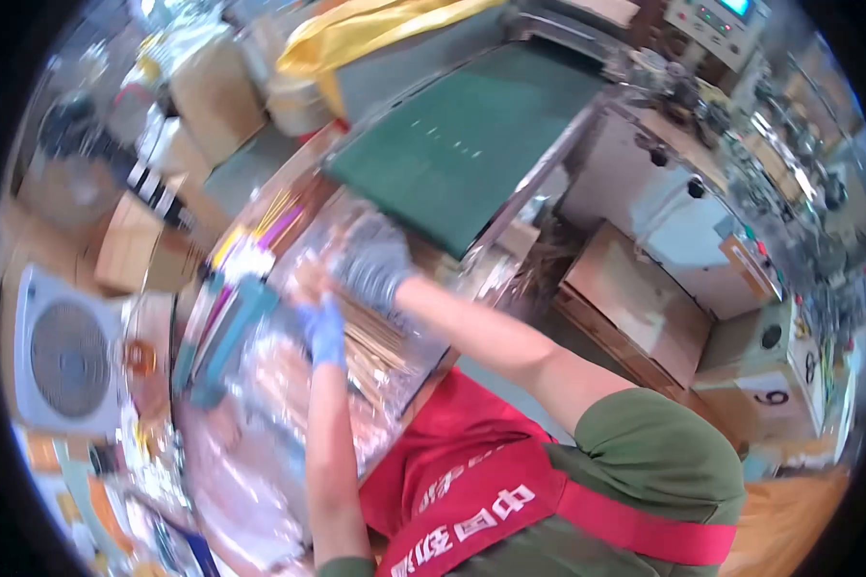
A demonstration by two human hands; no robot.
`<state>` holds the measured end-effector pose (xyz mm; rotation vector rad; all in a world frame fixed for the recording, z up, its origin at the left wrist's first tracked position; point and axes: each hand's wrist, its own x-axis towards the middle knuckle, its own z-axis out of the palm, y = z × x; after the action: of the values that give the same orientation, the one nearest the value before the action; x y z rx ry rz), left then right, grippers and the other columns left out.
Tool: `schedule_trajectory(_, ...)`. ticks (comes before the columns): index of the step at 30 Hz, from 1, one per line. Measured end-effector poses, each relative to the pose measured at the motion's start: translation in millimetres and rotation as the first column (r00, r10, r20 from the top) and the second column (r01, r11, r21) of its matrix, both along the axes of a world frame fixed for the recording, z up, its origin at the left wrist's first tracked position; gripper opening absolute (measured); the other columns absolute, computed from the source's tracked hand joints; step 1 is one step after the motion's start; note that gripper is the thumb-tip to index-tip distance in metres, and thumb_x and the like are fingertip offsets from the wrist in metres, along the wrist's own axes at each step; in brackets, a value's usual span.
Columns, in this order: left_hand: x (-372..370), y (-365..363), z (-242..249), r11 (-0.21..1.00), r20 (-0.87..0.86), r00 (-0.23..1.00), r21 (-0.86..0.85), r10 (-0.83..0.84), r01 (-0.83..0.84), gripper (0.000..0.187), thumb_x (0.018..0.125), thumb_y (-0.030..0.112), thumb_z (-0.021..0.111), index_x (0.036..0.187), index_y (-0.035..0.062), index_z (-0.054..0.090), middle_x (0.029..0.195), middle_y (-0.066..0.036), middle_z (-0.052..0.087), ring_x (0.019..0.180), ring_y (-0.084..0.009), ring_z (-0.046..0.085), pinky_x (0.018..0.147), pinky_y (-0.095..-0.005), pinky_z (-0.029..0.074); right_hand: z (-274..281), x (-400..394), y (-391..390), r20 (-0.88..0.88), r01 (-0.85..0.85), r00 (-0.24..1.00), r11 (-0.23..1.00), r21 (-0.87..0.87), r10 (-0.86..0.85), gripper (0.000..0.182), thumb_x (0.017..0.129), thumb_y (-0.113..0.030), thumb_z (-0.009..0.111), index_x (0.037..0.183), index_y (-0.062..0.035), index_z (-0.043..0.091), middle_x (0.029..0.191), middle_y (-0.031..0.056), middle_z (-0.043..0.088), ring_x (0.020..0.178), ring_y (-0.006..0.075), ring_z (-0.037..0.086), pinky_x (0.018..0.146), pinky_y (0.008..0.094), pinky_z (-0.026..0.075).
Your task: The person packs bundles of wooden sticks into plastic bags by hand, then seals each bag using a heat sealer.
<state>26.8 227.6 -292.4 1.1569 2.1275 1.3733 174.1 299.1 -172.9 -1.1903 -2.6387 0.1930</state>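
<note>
My left hand [319, 322], in a blue glove with bare fingertips, is closed at the upper end of a bundle of thin wooden sticks [373, 348]. The sticks fan out toward my apron and lie over clear plastic bags [277, 370] on the work table. Just right of it, my right hand [368, 262] wears a grey glove and reaches across the top of the bundle. Motion smears its fingers, so I cannot tell what it holds. Beyond both hands lie yellow and purple strips [271, 229].
A green conveyor belt [471, 135] runs away ahead, with a control box [717, 29] at its far end. On the left are a teal holder [223, 341], a box fan [70, 351] and cardboard boxes [144, 245]. Machinery [789, 163] and a carton [775, 380] stand at right.
</note>
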Motion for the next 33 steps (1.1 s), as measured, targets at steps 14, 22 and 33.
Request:
schedule_trajectory(14, 80.9, -154.5, 81.3, 0.961, 0.906, 0.321, 0.254, -0.276, 0.108, 0.050, 0.077, 0.010, 0.070, 0.121, 0.0054, 0.046, 0.109, -0.007, 0.057, 0.095, -0.0174, 0.058, 0.079, -0.0317, 0.051, -47.6, 20.7, -110.0, -0.651, -0.747, 0.576, 0.005, -0.665, -0.495, 0.053, 0.084, -0.022, 0.066, 0.129, -0.0044, 0.044, 0.114, 0.0096, 0.058, 0.100, 0.0179, 0.058, 0.083, 0.0307, 0.050)
schedule_trajectory(22, 31.9, -121.5, 130.4, 0.827, 0.353, 0.825, 0.517, -0.441, 0.220, 0.070, 0.074, 0.018, 0.075, 0.131, 0.0027, 0.038, 0.118, -0.007, 0.056, 0.109, -0.0178, 0.054, 0.094, -0.0306, 0.043, 66.4, 6.8, -86.8, -0.938, -0.674, 0.276, 0.738, -0.033, 0.210, 0.086, 0.068, -0.024, 0.081, 0.136, -0.0028, 0.034, 0.126, 0.0093, 0.051, 0.116, 0.0187, 0.047, 0.102, 0.0337, 0.035)
schedule_trajectory(33, 68.0, -173.5, 124.3, 0.745, 0.610, 0.434, 0.475, -0.662, 0.469, 0.061, 0.071, 0.022, 0.076, 0.122, -0.0015, 0.050, 0.115, -0.007, 0.057, 0.109, -0.0165, 0.052, 0.095, -0.0319, 0.040, 67.9, 39.0, -128.9, -0.835, -0.763, 0.318, 0.644, 0.057, 0.450, 0.085, 0.065, -0.024, 0.080, 0.135, -0.0011, 0.037, 0.135, 0.0138, 0.041, 0.121, 0.0263, 0.045, 0.101, 0.0386, 0.039)
